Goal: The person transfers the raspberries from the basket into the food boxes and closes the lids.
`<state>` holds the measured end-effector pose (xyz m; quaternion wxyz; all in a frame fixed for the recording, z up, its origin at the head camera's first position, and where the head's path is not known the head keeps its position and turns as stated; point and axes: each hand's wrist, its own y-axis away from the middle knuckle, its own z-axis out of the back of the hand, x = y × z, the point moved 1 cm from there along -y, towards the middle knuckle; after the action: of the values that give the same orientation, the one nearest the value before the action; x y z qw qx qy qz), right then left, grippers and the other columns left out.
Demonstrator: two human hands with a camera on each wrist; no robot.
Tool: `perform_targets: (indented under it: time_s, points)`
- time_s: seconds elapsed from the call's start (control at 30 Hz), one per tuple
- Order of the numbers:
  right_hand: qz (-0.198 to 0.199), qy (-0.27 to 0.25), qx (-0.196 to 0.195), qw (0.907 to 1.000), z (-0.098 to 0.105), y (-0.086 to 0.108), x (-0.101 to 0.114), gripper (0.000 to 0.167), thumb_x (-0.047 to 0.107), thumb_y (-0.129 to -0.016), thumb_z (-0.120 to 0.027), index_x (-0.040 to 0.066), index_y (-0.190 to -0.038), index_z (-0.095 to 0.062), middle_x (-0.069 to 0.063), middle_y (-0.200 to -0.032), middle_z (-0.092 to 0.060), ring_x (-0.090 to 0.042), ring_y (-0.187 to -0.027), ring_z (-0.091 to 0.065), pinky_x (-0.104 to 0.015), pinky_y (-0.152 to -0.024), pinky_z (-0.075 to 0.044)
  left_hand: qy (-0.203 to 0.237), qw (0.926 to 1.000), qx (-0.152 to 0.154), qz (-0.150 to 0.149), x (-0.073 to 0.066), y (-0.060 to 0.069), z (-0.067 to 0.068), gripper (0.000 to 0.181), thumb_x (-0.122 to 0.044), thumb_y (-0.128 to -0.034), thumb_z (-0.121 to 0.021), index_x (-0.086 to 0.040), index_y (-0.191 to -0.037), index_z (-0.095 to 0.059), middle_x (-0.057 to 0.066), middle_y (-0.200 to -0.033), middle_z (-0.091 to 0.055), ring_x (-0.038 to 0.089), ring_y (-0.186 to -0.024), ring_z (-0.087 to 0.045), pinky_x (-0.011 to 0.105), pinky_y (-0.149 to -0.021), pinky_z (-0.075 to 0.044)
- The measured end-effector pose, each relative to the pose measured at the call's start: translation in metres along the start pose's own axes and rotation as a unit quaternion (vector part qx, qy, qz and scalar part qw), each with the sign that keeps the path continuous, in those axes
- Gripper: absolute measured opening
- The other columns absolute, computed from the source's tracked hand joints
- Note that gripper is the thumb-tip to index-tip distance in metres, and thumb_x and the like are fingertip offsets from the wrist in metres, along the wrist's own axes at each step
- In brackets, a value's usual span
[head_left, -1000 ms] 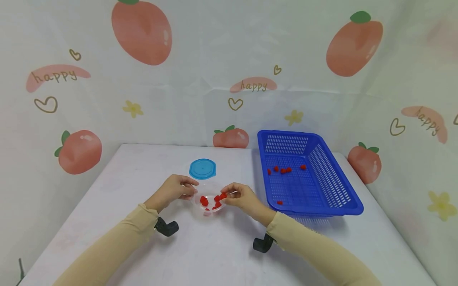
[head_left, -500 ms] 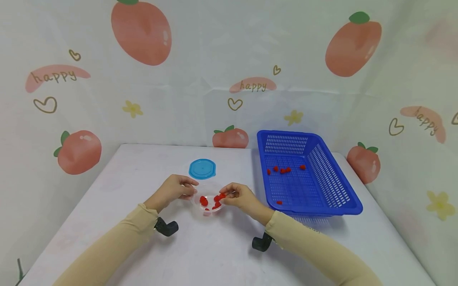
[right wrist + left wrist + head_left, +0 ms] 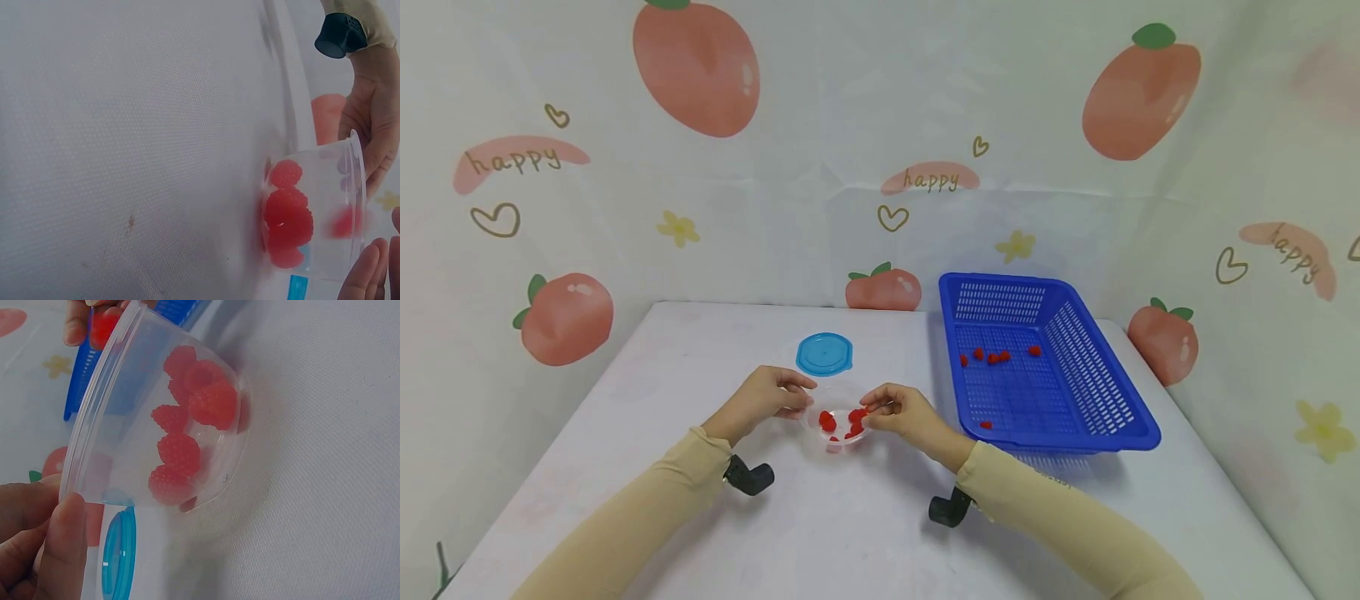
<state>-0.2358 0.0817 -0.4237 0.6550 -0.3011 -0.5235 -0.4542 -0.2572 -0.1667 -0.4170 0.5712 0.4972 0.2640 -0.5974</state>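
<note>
- Grips, a person's bare hands: two, left grip [image 3: 765,393] and right grip [image 3: 912,417].
- Blue basket [image 3: 1075,443], at the far right corner of the counter [image 3: 820,533]: one.
- Basket raspberries [image 3: 1004,356]: six visible.
- Clear container [image 3: 125,437], well inside the counter's edges: one.
- Container raspberries [image 3: 179,454]: at least six; overlap prevents an exact count.
- Raspberry beside right grip [image 3: 103,331]: one.
- Light-blue lid [image 3: 824,355], nearer the counter's far edge: one.

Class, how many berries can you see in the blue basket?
6. Farther row, left to right: first berry, second berry, third berry, fourth berry, fifth berry. Front left: sixth berry. The basket wall may hide others.
</note>
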Motion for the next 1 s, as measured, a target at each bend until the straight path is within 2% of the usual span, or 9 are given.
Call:
perform_targets:
  time_s: [0.23, 0.43, 0.67, 0.83, 1.0]
  points:
    - [0.007, 0.001, 0.010, 0.9999, 0.001, 0.003, 0.004, 0.030, -0.001, -0.085, -0.066, -0.010, -0.113, -0.061, -0.029, -0.110, -0.061, -0.012, -0.083, -0.057, -0.019, -0.077, -0.054, -0.001, 1.0000, -0.002, 0.004, -0.001, 0.001, 0.000, 0.036, -0.009, -0.0881, -0.068, 0.006, -0.120, -0.062, 0.008, -0.088, -0.064, 0.014, -0.074, -0.063, 0.027, -0.073, -0.059]
    - [0.003, -0.003, 0.010, 0.9999, 0.001, 0.000, 0.000, 0.030, 0.001, -0.085, -0.067, -0.008, -0.113, -0.062, -0.026, -0.110, -0.062, -0.012, -0.083, -0.058, -0.017, -0.075, -0.054, -0.007, 1.0000, -0.004, 0.005, -0.001, 0.001, 0.000, 0.035, -0.009, -0.0881, -0.068, 0.005, -0.120, -0.063, 0.009, -0.089, -0.065, 0.015, -0.074, -0.063, 0.027, -0.073, -0.059]
    - [0.006, 0.007, 0.012, 0.9999, 0.004, 0.002, 0.004, 0.029, 0.001, -0.086, -0.066, -0.008, -0.114, -0.061, -0.023, -0.107, -0.063, -0.013, -0.082, -0.059, -0.021, -0.078, -0.056, -0.009, 0.9999, -0.005, 0.010, -0.001, 0.000, 0.000, 0.035, -0.007, -0.0879, -0.068, 0.005, -0.120, -0.063, 0.009, -0.089, -0.065, 0.014, -0.073, -0.063, 0.027, -0.072, -0.059]
    - [0.013, 0.004, 0.021, 0.9997, 0.012, 0.010, 0.018, 0.032, 0.004, -0.088, -0.066, -0.009, -0.116, -0.060, -0.024, -0.107, -0.061, -0.013, -0.082, -0.060, -0.022, -0.079, -0.056, -0.010, 0.9999, -0.005, 0.013, -0.002, 0.001, 0.000, 0.034, -0.007, -0.0880, -0.067, 0.005, -0.120, -0.063, 0.010, -0.090, -0.064, 0.015, -0.073, -0.063, 0.027, -0.071, -0.059]
    - [0.017, -0.009, 0.017, 0.9997, 0.028, 0.021, 0.043, 0.031, 0.008, -0.089, -0.067, -0.001, -0.117, -0.061, -0.015, -0.107, -0.061, -0.016, -0.089, -0.061, -0.028, -0.086, -0.056, -0.006, 0.9999, -0.003, 0.015, -0.003, 0.001, 0.000, 0.033, -0.007, -0.0884, -0.067, 0.004, -0.119, -0.063, 0.010, -0.091, -0.065, 0.015, -0.074, -0.063, 0.027, -0.072, -0.059]
